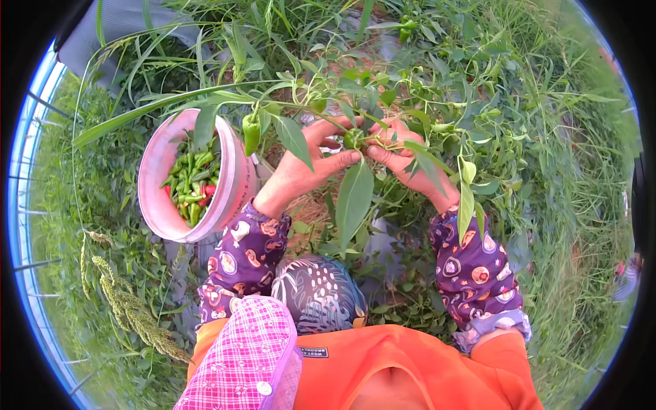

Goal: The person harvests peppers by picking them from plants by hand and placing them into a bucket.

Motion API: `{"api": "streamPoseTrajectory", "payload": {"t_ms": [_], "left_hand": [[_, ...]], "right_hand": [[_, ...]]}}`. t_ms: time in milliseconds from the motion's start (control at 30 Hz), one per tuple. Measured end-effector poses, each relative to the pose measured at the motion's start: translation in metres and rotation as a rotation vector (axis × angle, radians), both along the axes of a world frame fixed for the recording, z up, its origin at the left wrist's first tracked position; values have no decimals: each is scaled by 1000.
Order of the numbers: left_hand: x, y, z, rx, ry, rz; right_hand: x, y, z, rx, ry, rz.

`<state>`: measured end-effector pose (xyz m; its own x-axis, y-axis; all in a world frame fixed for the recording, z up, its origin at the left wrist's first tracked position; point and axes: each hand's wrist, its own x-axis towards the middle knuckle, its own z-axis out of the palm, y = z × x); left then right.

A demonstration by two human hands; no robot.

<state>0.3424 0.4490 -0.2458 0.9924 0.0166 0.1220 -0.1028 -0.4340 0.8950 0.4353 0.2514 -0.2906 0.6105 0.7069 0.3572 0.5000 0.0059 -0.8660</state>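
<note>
A small green pepper (353,137) sits between the thumb and fingers of my left hand (320,154). Just to its right, my right hand (405,154) pinches the thin stem (378,137) beside the pepper, its fingertips partly behind leaves. The two thumbs point towards each other, a short way apart. Another green pepper (251,134) hangs from the same leafy branch, left of my left hand. Below my hands droops a broad pepper leaf (354,201). A pink plastic bucket (237,169) stands tilted on the left, holding many green peppers (192,179) and a few red ones.
Pepper plants (492,128) and tall grass (579,169) crowd both sides. A long grass blade (154,106) crosses above the bucket. Grass seed heads (130,312) hang at lower left. At top left is grey sheeting (123,36); a person (628,279) is blurred at the right rim.
</note>
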Motion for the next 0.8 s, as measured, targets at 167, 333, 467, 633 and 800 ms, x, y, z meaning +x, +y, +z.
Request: {"api": "streamPoseTrajectory", "payload": {"t_ms": [167,333,467,633,800], "left_hand": [[-11,-7,-12,-186,-61,23],[-20,1,37,965,-332,108],[-28,71,36,484,-383,574],[-48,51,37,-860,-54,300],[-36,25,58,-840,-56,176]], "right_hand": [[-8,-2,22,-46,-164,-58],[-14,0,24,-9,-318,-237],[-5,-6,22,84,-431,-332],[0,-5,5,-44,-553,-362],[-8,-1,5,-86,-381,-321]]}}
